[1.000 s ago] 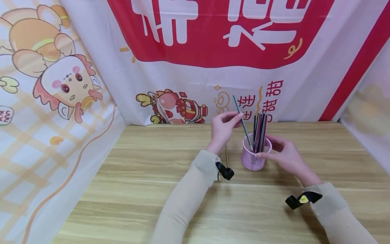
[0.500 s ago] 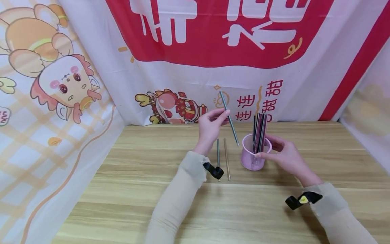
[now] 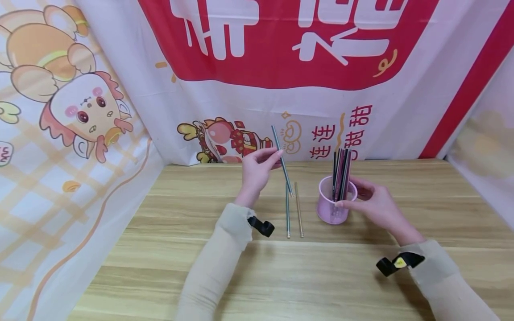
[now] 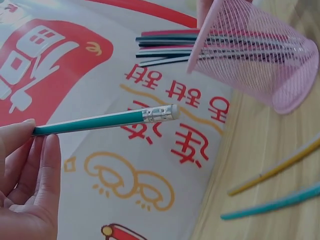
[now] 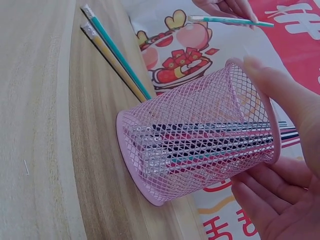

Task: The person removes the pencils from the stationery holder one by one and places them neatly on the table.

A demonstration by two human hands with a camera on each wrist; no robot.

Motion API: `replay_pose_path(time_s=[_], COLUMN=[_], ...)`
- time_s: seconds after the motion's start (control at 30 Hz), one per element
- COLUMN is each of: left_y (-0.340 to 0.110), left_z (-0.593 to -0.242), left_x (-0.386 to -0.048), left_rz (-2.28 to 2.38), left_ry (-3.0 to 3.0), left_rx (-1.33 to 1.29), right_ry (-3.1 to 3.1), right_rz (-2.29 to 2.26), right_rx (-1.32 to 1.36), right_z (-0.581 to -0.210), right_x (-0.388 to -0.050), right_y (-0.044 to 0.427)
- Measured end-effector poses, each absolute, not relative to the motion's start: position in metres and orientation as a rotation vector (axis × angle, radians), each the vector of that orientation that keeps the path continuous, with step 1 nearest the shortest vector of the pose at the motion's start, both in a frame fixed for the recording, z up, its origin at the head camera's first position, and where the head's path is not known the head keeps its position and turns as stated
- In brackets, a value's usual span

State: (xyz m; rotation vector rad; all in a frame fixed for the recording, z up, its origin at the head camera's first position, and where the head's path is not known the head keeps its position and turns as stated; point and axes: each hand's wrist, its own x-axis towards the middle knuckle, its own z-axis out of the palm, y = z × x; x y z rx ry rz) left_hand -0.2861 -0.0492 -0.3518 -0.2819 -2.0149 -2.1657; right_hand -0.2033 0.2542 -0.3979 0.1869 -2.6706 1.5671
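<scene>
My left hand [image 3: 257, 171] pinches a green pencil [image 3: 283, 162] between thumb and fingers, its eraser end pointing down; in the left wrist view the silver ferrule and white eraser of this pencil [image 4: 95, 121] show clearly. My right hand [image 3: 375, 205] grips the rim of a pink mesh cup [image 3: 332, 213] from the right. Several dark and reddish pencils [image 3: 341, 174] stand in the cup, eraser ends down, as the right wrist view shows. Left of the cup, a green pencil [image 3: 288, 214] and a yellow pencil [image 3: 299, 214] lie side by side on the table.
The wood-grain table [image 3: 168, 258] meets a white and red printed cloth [image 3: 281, 102] along its back edge. Another printed cloth [image 3: 132, 165] hangs at the left side, and a pale one [image 3: 486, 147] at the right.
My left hand has moved left, lifting the green pencil out of the cup and carrying it over the top of the lying pencils. My right hand has stayed on the cup.
</scene>
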Motion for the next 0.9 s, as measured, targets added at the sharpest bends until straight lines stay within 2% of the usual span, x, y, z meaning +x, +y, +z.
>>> replay_pose_path(time_s=[0.37, 0.9], left_y=[-0.067, -0.073], left_z=[-0.367, -0.406], left_x=[-0.287, -0.289], left_rz=[-2.155, -2.128], left_ry=[-2.160, -2.517], left_rx=[-0.266, -0.047], right_ry=[-2.650, -2.641], right_rz=[1.579, 1.559], right_rx=[0.151, 0.141], right_z=[-0.399, -0.404], right_x=[-0.203, -0.205], right_y=[0.254, 0.255])
